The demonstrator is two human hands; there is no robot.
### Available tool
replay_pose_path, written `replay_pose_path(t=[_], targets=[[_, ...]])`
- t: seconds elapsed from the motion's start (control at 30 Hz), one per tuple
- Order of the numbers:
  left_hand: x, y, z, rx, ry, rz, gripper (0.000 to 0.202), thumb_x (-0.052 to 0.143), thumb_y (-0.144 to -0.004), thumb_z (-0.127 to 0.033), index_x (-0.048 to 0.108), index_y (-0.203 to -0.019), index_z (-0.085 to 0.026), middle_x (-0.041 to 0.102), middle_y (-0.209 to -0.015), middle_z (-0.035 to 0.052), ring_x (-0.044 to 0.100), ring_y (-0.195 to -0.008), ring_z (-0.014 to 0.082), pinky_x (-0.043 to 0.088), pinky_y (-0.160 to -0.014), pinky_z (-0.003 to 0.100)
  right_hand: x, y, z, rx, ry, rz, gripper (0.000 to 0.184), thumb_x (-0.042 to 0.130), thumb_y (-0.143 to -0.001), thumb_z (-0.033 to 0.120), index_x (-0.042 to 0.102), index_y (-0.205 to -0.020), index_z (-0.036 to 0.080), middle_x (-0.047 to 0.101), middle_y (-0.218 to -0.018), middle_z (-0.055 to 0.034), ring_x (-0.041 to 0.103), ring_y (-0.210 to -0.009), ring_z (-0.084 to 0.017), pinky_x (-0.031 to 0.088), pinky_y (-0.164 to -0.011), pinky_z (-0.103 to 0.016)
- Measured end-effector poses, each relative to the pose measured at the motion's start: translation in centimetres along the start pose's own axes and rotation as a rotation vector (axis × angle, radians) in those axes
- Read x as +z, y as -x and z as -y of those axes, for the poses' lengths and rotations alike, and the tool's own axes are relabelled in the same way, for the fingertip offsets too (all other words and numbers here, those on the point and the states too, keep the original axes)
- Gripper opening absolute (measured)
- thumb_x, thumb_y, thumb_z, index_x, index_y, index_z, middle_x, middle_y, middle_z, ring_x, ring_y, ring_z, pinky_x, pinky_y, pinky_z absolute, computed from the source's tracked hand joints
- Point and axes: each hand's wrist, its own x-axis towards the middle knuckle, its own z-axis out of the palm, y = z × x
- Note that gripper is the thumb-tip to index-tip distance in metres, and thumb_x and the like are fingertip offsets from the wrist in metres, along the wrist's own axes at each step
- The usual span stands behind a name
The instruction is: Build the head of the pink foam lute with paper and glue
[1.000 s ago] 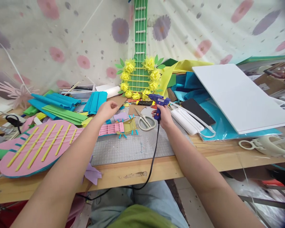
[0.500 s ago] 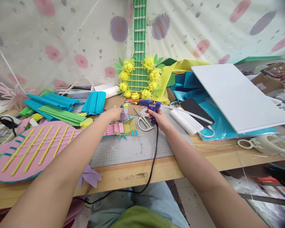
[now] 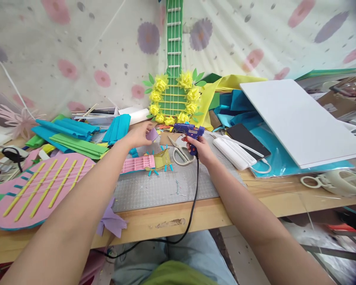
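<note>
My right hand [image 3: 200, 147] is wrapped around the handle of a blue glue gun [image 3: 188, 130], whose nozzle points left. A black cord [image 3: 192, 209] hangs from the handle. At the back of the cutting mat, my left hand [image 3: 141, 134] has its thumb and fingers closed around a small purple paper piece [image 3: 152, 135]. Just in front of that hand lies the pink guitar neck [image 3: 138, 162] with an olive headstock [image 3: 161, 159] and small blue pegs. Its pink body [image 3: 44, 186], striped with yellow sticks, is partly hidden by my left forearm. Scissors [image 3: 182, 154] lie between my hands.
A green guitar with yellow flowers [image 3: 173, 95] stands at the back. Folded blue and green paper [image 3: 77, 142] lies left. To the right are a white power strip [image 3: 234, 152], a white board [image 3: 299, 122] and a tape dispenser [image 3: 344, 181]. A grey cutting mat [image 3: 154, 192] covers the table's middle.
My left hand has lifted back and slightly left with the purple paper piece, uncovering a small blue piece beside the pink neck. My right hand with the glue gun has barely shifted.
</note>
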Motion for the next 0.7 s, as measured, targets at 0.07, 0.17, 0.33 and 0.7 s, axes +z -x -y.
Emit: replay_pose_path(t=[0.07, 0.17, 0.33, 0.7], targets=[[-0.3, 0.8, -0.1, -0.008, 0.282, -0.113, 0.070, 0.073, -0.045, -0.014, 0.049, -0.110, -0.020, 0.061, -0.104, 0.0072, 0.060, -0.095, 0.0221, 0.048, -0.084, 0.037, 0.1, 0.1, 0.2, -0.002, -0.007, 0.013, 0.030, 0.065, -0.066, 0.044, 0.056, -0.081, 0.020, 0.063, -0.086, -0.0019, 0.044, -0.054, -0.006, 0.036, -0.046, -0.022], [0.0, 2.9, -0.2, -0.074, 0.800, -0.195, 0.048, 0.066, -0.057, -0.023, 0.049, -0.102, -0.020, 0.061, -0.098, 0.0058, 0.062, -0.095, 0.0236, 0.050, -0.083, 0.042, 0.4, 0.4, 0.3, 0.003, 0.004, 0.021, 0.030, 0.065, -0.066, 0.044, 0.057, -0.081, 0.020, 0.063, -0.086, -0.0025, 0.044, -0.054, -0.007, 0.035, -0.045, -0.022], [1.3, 6.3, 0.5, -0.122, 1.184, -0.108, 0.034, 0.053, -0.072, -0.038, 0.054, -0.098, -0.017, 0.065, -0.101, 0.0102, 0.056, -0.110, 0.0246, 0.050, -0.089, 0.039, 0.5, 0.8, 0.5, 0.037, 0.086, 0.109, 0.030, 0.065, -0.068, 0.046, 0.061, -0.080, 0.019, 0.059, -0.067, -0.0003, 0.044, -0.050, -0.008, 0.033, -0.046, -0.023], [1.8, 7.9, 0.5, -0.100, 1.283, -0.072, 0.034, 0.052, -0.077, -0.037, 0.058, -0.103, -0.016, 0.063, -0.110, 0.0098, 0.056, -0.110, 0.0216, 0.051, -0.087, 0.036, 0.3, 1.1, 0.7, 0.031, 0.176, 0.142, 0.037, 0.064, -0.068, 0.055, 0.061, -0.071, 0.018, 0.053, -0.054, 0.0013, 0.038, -0.045, -0.007, 0.030, -0.042, -0.023]])
